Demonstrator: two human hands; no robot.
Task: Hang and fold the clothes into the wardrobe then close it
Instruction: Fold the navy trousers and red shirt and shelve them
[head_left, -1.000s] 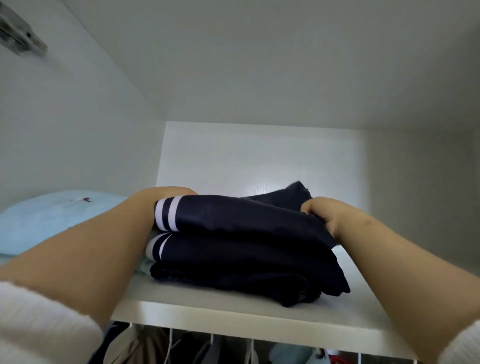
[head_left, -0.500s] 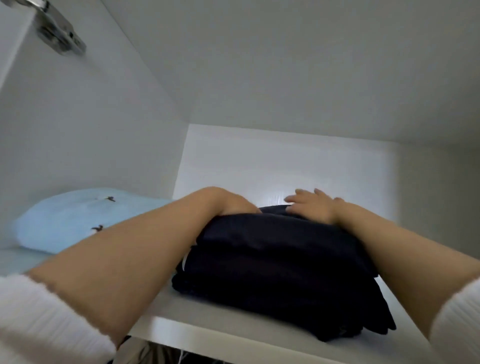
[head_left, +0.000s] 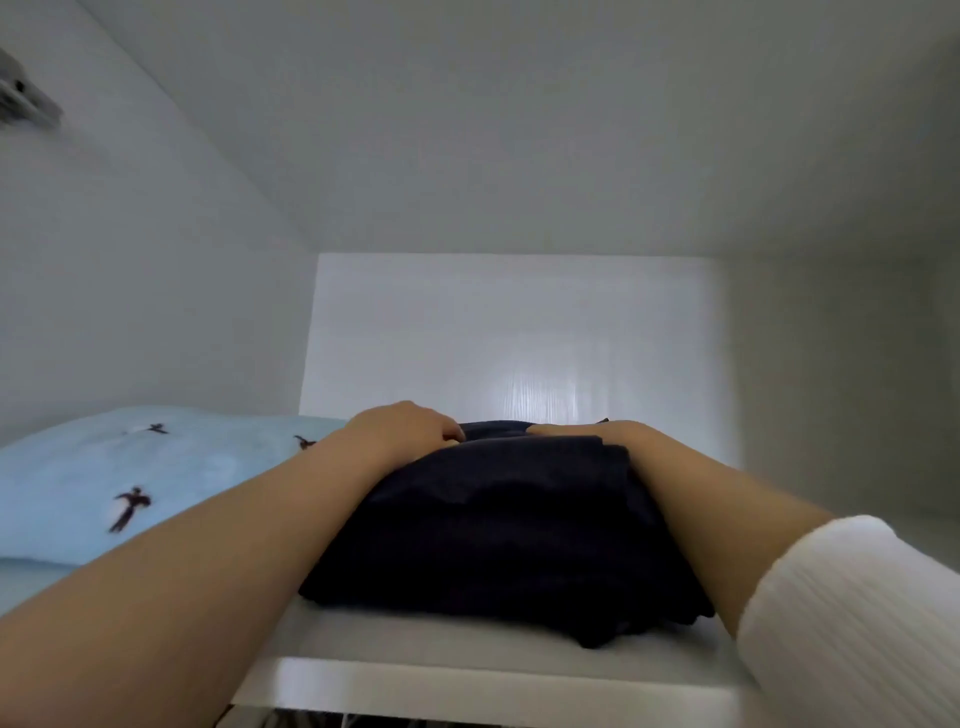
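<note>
Navy folded clothes (head_left: 498, 525) lie near the shelf (head_left: 467, 680) edge, right hand (head_left: 587, 434) flat on top, left hand (head_left: 400, 431) with fingers bent, grip unclear; a careless pull-back could drag them off.

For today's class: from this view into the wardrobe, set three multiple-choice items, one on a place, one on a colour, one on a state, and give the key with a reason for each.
1. Where does the light blue fabric lie?
A. Left of the folded pile
B. On top of it
C. Right of it

2. What colour is the folded pile on the shelf?
A. Red
B. Dark navy
C. Yellow

3. What are the left hand and right hand doing?
A. Hanging clear of the pile
B. Lifting it off the shelf
C. Resting on top of it

Key: 1 A, it shows beyond the left forearm; 2 B, it looks almost black-blue; 3 C, both lie on its top.
</note>
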